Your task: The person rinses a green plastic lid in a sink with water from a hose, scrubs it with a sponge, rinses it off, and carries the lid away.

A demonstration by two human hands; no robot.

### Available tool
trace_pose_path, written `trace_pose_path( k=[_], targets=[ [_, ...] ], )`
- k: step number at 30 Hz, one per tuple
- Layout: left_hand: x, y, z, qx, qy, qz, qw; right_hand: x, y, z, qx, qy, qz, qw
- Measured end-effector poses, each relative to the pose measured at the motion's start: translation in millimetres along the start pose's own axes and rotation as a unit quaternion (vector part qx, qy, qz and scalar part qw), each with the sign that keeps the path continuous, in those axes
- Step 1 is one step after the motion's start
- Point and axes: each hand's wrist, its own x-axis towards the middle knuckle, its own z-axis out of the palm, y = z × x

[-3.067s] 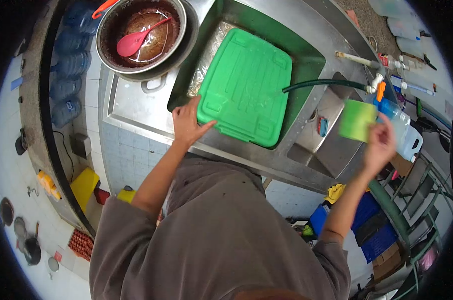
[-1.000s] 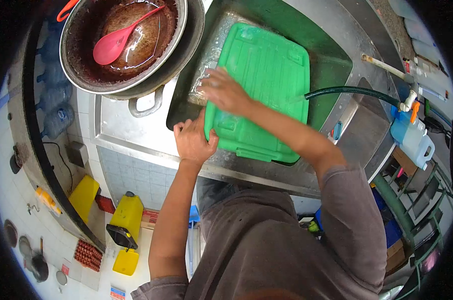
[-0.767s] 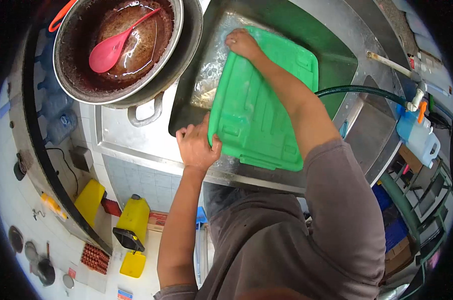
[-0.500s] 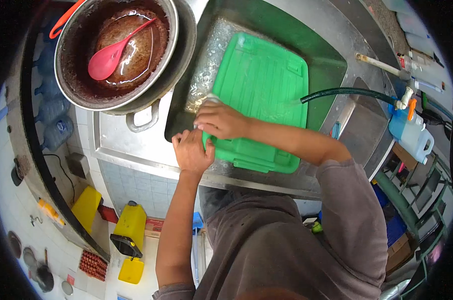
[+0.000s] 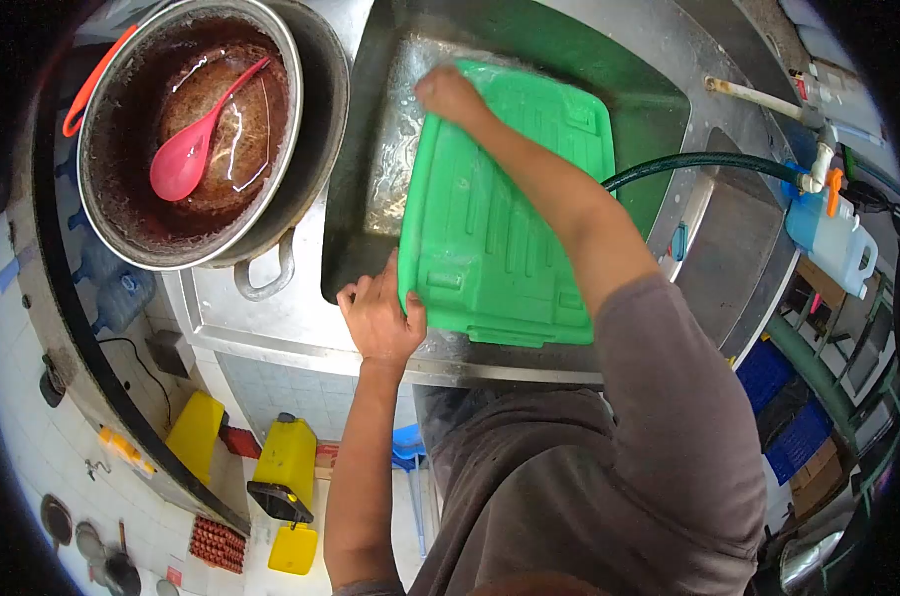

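A ribbed green plastic box lid (image 5: 510, 209) lies tilted in the metal sink (image 5: 644, 94), wet on its surface. My left hand (image 5: 380, 316) grips its near left corner, thumb over the top and fingers along the outer side. At the far left corner, my right hand (image 5: 452, 96) is closed against the lid's edge; whatever is inside the fingers is hidden. Soapy water (image 5: 395, 149) shows on the sink floor left of the lid. A dark green hose (image 5: 703, 161) runs from the tap and reaches over the lid's right edge, its end behind my right arm.
Left of the sink, a large pot (image 5: 92, 189) with a pink ladle (image 5: 182, 164) inside rests on another pan (image 5: 316, 149). A blue-liquid jug (image 5: 832, 238) hangs by the tap (image 5: 818, 174). Yellow bins (image 5: 286, 467) stand on the floor below.
My right hand has slid away from my left hand along the lid's left edge to its far corner. The left hand keeps its hold. The camera view has shifted slightly.
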Motion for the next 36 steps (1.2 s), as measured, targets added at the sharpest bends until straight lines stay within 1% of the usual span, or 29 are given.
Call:
trace_pose_path(
  k=[2, 4, 5, 7, 8, 10, 11, 12, 14, 17, 19, 21, 23, 24, 25, 27, 29, 32, 35, 36],
  targets=[
    [0.0, 1.8, -0.7, -0.003, -0.001, -0.003, 1.000, -52.3, -29.7, 5.7, 0.076, 0.004, -0.129, 0.989],
    [0.2, 2.5, -2.9, -0.006, -0.013, -0.013, 1.000, -106.1, -74.5, -12.1, 0.169, -0.028, -0.232, 0.957],
    [0.4, 2.9, -3.3, -0.008, -0.021, -0.016, 1.000, -112.8, -84.9, -22.3, 0.170, -0.025, -0.281, 0.944],
    [1.0, 3.1, -1.7, -0.004, -0.008, -0.012, 1.000, -118.1, -95.0, -36.4, 0.172, -0.015, -0.375, 0.911],
    [0.5, 2.9, -0.4, -0.001, -0.002, -0.010, 1.000, -100.6, -76.9, -27.5, 0.063, -0.073, -0.346, 0.933],
    [0.8, 2.5, 0.9, 0.005, -0.005, -0.009, 1.000, -51.9, -22.7, -6.0, 0.031, 0.021, -0.225, 0.974],
    [0.9, 2.7, 1.2, 0.008, -0.006, -0.010, 1.000, -27.7, -3.3, -11.2, -0.003, 0.026, -0.130, 0.991],
    [0.9, 3.0, 1.3, 0.013, -0.010, -0.010, 1.000, -12.5, 21.2, -7.1, -0.062, 0.100, -0.113, 0.987],
    [1.0, 2.2, -0.2, 0.025, -0.017, -0.009, 1.000, -3.0, 37.9, -22.7, 0.012, 0.088, 0.028, 0.996],
    [1.2, 3.8, -3.0, 0.018, -0.028, -0.014, 0.999, -11.9, 89.5, -16.8, -0.099, 0.138, 0.064, 0.983],
    [1.1, 2.1, -1.7, 0.006, -0.009, -0.008, 1.000, -32.7, 88.9, -28.9, -0.045, 0.222, 0.107, 0.968],
    [0.8, 3.3, -0.6, -0.001, -0.003, -0.011, 1.000, -69.5, 98.0, -46.3, -0.089, 0.209, 0.151, 0.962],
    [0.5, 2.4, -0.6, 0.000, -0.013, -0.015, 1.000, -101.2, 119.5, -34.8, -0.151, 0.265, 0.203, 0.930],
    [-1.0, 2.7, -0.9, -0.003, -0.009, -0.016, 1.000, -112.0, 115.9, -36.0, -0.180, 0.294, 0.230, 0.910],
    [-1.1, 2.8, -0.6, -0.004, -0.003, -0.015, 1.000, -112.0, 113.7, -37.2, -0.149, 0.245, 0.231, 0.930],
    [0.1, 2.1, -0.5, 0.001, -0.009, -0.014, 1.000, -98.5, 78.3, -39.6, -0.082, 0.146, 0.235, 0.957],
    [0.2, 3.3, -3.1, 0.013, -0.030, -0.014, 0.999, -88.6, 52.5, -23.2, 0.011, 0.131, 0.077, 0.988],
    [-0.4, 2.2, -1.6, 0.008, -0.027, -0.009, 1.000, -106.5, 17.5, -7.6, -0.114, 0.190, -0.034, 0.975],
    [0.3, 2.1, 0.8, 0.020, -0.012, 0.001, 1.000, -134.9, 26.6, -25.8, -0.086, 0.226, -0.035, 0.970],
    [0.5, 3.0, 0.8, 0.016, -0.010, 0.000, 1.000, -134.0, 39.6, -34.5, -0.083, 0.203, 0.064, 0.974]
  ],
)
